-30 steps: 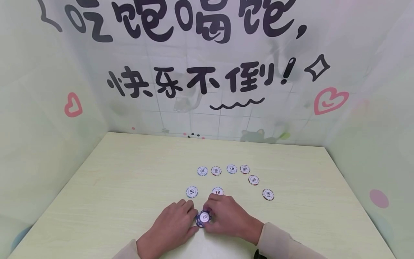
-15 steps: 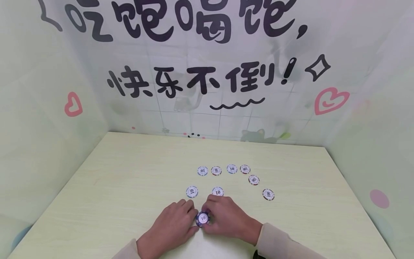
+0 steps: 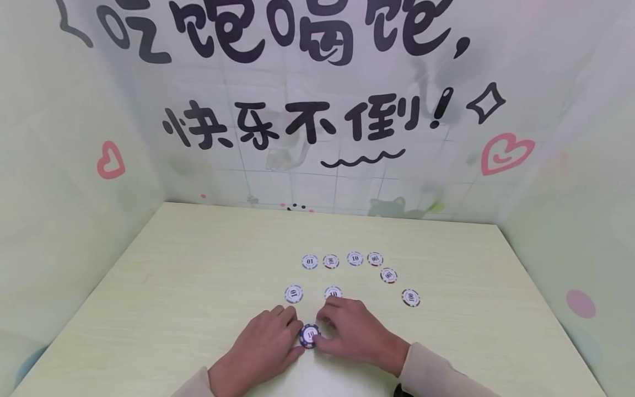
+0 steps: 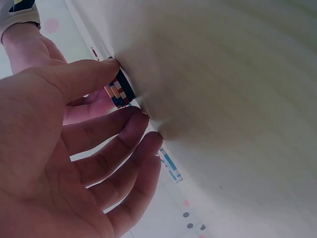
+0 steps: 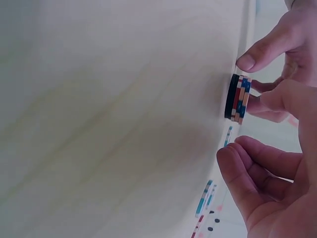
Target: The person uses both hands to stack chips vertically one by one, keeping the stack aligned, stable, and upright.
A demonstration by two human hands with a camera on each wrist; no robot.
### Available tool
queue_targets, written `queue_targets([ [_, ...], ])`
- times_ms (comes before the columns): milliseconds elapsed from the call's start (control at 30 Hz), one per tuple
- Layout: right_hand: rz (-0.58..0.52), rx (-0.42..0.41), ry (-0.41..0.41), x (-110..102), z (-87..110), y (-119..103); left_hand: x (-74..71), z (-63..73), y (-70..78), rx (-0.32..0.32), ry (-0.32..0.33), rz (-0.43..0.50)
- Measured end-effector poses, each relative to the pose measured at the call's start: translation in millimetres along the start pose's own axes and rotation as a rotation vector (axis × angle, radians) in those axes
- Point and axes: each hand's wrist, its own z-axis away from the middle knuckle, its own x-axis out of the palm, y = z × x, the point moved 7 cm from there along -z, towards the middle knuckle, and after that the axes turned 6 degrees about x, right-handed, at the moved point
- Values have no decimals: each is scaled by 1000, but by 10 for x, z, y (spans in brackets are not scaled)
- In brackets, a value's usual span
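Note:
A short stack of poker chips (image 3: 309, 336) stands upright on the table, its top chip blue and white and marked 10. My left hand (image 3: 265, 344) steadies it from the left, thumb and forefinger curled at its edge. In the left wrist view the stack's side (image 4: 120, 91) shows black, red, blue and orange bands between those fingers. My right hand (image 3: 357, 333) has its thumb at the top chip, while its other fingers are spread away from the stack (image 5: 238, 99) in the right wrist view. Beyond its fingertips lies a chip marked 10 (image 3: 333, 291), partly hidden.
A single chip (image 3: 294, 294) lies just past my left hand. Farther back, several blue-edged and red-edged chips (image 3: 355, 258) lie flat, and a red-edged chip (image 3: 410, 298) marked 100 is at the right. Printed curtains (image 3: 317, 184) surround the pale table (image 3: 198, 259).
The top chip has come down squarely onto the stack. My right fingers have loosened and drawn slightly right, leaving the thumb at the top chip. My left hand has barely moved.

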Motion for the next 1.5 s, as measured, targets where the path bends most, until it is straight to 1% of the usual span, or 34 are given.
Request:
queue_targets([
  [100,-12,19,18,-35,38,65,-7,1,3,0,0,-2],
  [333,-18,52,85,-144,167,256,1,3,6,-5,-22,-2],
  [600,-13,116,144,-302,355,562,-13,20,3,7,17,1],
  [833,46,136,214,-472,529,783,-13,24,2,12,27,2],
  [933,56,168,225,-544,592,877,-13,26,1,7,22,9],
  [1167,58,276,217,-668,711,1115,-15,29,9,7,25,15],
  [1400,72,311,285,-803,780,1302,-25,23,10,6,26,19],
  [1500,70,332,296,-834,786,1369,-26,17,8,6,28,21],
])
